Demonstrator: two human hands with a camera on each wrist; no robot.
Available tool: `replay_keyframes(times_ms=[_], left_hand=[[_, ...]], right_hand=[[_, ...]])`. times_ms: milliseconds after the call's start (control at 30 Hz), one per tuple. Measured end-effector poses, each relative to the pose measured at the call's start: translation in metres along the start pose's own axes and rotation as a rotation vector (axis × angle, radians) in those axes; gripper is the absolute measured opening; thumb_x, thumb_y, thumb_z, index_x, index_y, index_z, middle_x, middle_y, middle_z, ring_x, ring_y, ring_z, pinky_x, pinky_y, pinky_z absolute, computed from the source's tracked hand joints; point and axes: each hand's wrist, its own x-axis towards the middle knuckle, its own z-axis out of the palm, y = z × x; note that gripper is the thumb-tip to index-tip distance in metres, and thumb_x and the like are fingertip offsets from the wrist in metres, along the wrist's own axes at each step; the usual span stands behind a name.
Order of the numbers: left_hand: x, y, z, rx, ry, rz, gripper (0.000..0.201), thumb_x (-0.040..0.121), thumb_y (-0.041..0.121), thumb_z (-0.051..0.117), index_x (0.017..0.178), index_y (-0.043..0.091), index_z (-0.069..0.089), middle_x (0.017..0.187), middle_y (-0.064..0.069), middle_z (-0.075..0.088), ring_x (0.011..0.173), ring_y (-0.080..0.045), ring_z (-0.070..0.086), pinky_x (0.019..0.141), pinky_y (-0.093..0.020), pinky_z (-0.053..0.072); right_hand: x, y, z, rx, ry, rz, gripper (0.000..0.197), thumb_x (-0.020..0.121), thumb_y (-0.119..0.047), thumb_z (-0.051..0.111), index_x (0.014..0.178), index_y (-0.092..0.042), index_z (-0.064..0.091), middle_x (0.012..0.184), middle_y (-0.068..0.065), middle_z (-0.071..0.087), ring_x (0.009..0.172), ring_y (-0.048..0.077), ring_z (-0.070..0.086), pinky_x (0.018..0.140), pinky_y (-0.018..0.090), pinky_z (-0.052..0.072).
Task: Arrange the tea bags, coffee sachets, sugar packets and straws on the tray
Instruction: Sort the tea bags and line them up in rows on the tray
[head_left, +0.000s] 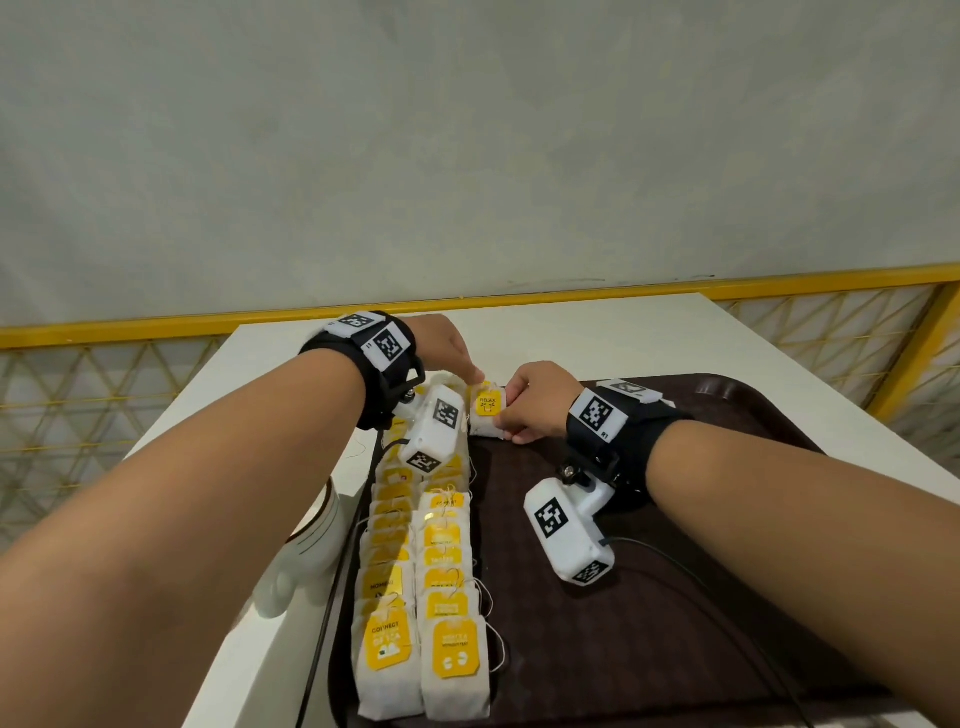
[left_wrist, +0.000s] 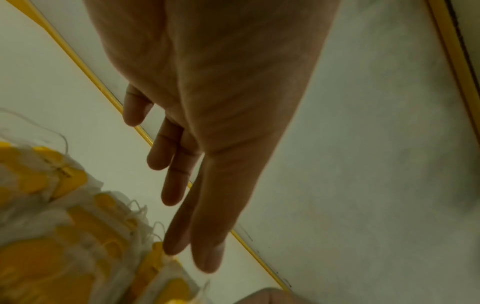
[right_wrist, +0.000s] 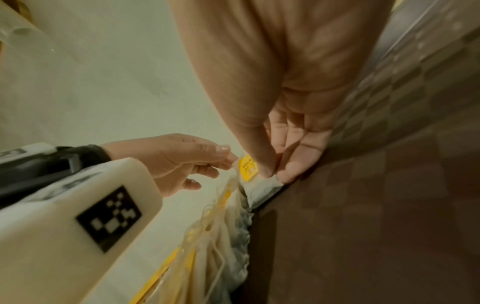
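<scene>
A white surface (head_left: 613, 332) stands against a pale grey wall (head_left: 467, 130), with a yellow rail (head_left: 831, 280) and yellow lattice panels (head_left: 841, 338) running along behind and to either side of it. A dark brown tray (head_left: 701, 597) takes up the near right part of the surface. Along the tray's left edge lie two overlapping rows of tea bags (head_left: 421, 571) with yellow tags, reaching from the near rim to the far end. A white ribbed cup (head_left: 306, 551) stands on the surface just left of the tray.

At the far end of the rows sits one tea bag (head_left: 488, 410) whose yellow tag reads RELAX. The right hand (head_left: 540, 400) pinches its right edge between thumb and fingers, so that grip is clamped on the tea bag. The left hand (head_left: 447, 348) has its fingers nearly straight and apart, with the fingertips (right_wrist: 228, 158) touching the bag's upper left corner. Both wrists carry black straps with white camera blocks marked with black-and-white squares.
</scene>
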Motion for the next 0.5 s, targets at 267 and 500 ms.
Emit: replay_keyframes(times_ms=[267, 500], left_hand=[[0.001, 0.012, 0.013, 0.092, 0.02, 0.017, 0.014, 0.08, 0.031, 0.074, 0.085, 0.018, 0.071, 0.101, 0.001, 0.07, 0.097, -0.015, 0.061, 0.087, -0.031, 0.048], [0.005, 0.016, 0.014, 0.189, 0.042, -0.057, 0.02, 0.08, 0.032, 0.074, 0.091, 0.016, 0.073, 0.101, 0.002, 0.071, 0.099, -0.019, 0.064, 0.088, -0.035, 0.052]], right_hand=[[-0.002, 0.002, 0.002, 0.12, 0.1, 0.005, 0.032, 0.075, 0.008, 0.072, 0.08, -0.011, 0.047, 0.083, 0.02, 0.062, 0.071, 0.036, 0.068, 0.077, 0.047, 0.059], [-0.007, 0.005, -0.001, -0.057, 0.043, -0.101, 0.026, 0.073, -0.009, 0.082, 0.065, -0.015, 0.058, 0.073, 0.008, 0.064, 0.076, 0.029, 0.069, 0.08, 0.044, 0.059]])
